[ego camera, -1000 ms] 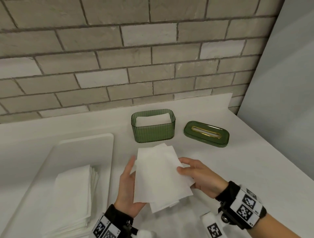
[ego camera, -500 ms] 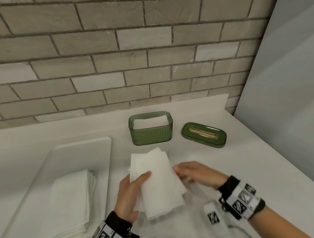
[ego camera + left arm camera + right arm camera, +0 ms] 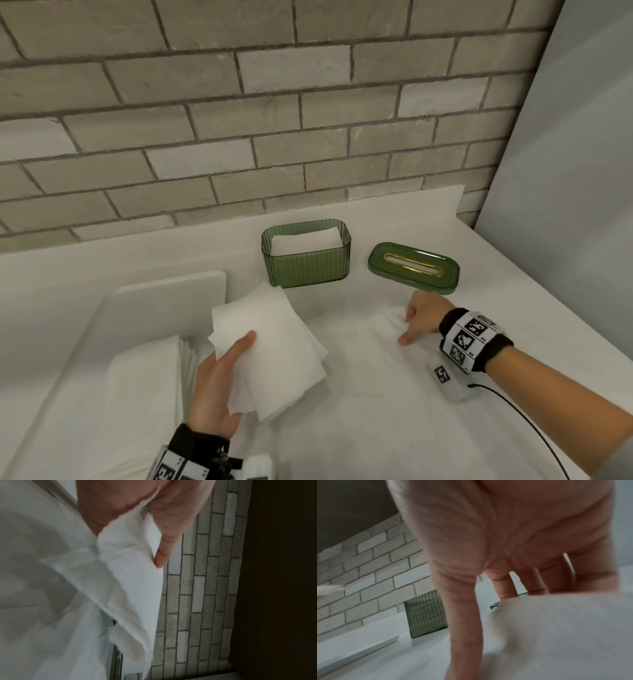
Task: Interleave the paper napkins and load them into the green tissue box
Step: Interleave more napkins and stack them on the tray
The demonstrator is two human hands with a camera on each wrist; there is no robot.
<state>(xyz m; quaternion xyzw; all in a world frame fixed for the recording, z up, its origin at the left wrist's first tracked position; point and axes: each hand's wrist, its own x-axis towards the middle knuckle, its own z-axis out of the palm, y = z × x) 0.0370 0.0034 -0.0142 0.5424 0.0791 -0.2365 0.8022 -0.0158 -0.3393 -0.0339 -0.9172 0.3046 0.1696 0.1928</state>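
My left hand (image 3: 219, 380) grips a fanned bundle of white napkins (image 3: 270, 342) above the counter, thumb on top; the left wrist view shows the napkin bundle (image 3: 120, 588) draped under its fingers (image 3: 163, 555). My right hand (image 3: 419, 320) rests on a single napkin (image 3: 370, 342) lying on the counter, just in front of the green lid (image 3: 412, 267). In the right wrist view its fingers (image 3: 505, 585) reach straight down behind a rumpled hump of that napkin (image 3: 556, 628). The green tissue box (image 3: 306, 260) stands open behind, with white napkins (image 3: 301, 241) inside.
A white tray (image 3: 164, 301) on the left carries a tall stack of folded napkins (image 3: 144, 387). A brick wall runs behind the counter, and a grey panel (image 3: 565, 171) closes off the right side. A black cable (image 3: 513, 407) trails from my right wrist.
My right hand left the bundle and moved right with one napkin, now on the counter by the lid. My left hand carried the bundle leftward, towards the tray.
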